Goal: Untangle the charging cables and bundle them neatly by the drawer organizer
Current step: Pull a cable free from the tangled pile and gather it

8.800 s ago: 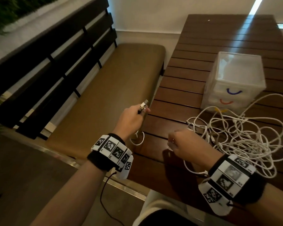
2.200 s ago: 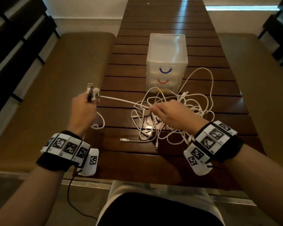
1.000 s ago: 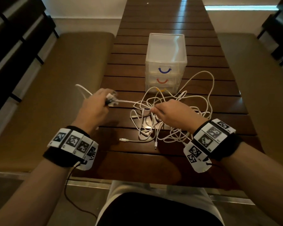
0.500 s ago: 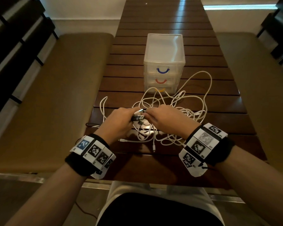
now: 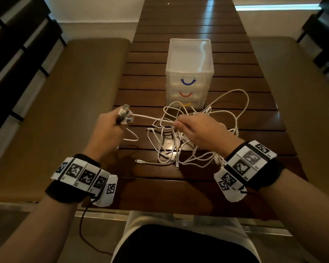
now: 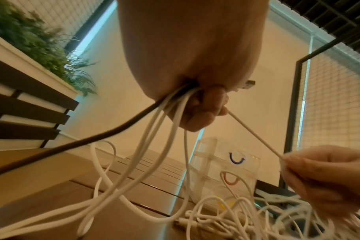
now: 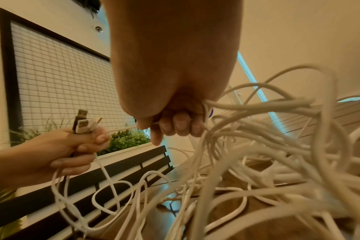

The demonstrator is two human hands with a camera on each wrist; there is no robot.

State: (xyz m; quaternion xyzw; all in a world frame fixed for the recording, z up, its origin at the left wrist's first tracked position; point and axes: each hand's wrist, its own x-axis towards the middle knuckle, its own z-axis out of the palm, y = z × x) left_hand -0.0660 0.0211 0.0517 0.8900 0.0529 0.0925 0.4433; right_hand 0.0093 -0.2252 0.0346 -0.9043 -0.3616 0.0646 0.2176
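Left hand [image 5: 107, 130] fisted round a bunch of USB plugs [image 7: 83, 123], one black and the rest white, their leads hanging below the fist. From that grip one white cable [image 5: 150, 118] ran taut across to the right hand [image 5: 201, 131], whose fingers were curled round it and other strands. Tangled cables [image 5: 188, 149] lay on the slatted table [image 5: 235, 73] under and beyond the right hand. Drawer organizer [image 5: 189, 73] stood just past the tangle, touching its far loops.

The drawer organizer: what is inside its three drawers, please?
The drawer organizer is translucent, so its drawers appear only as pale cloudy fronts with blue, red and yellow handles. No contents can be made out. Loops of the white cables cover part of the lowest drawer.
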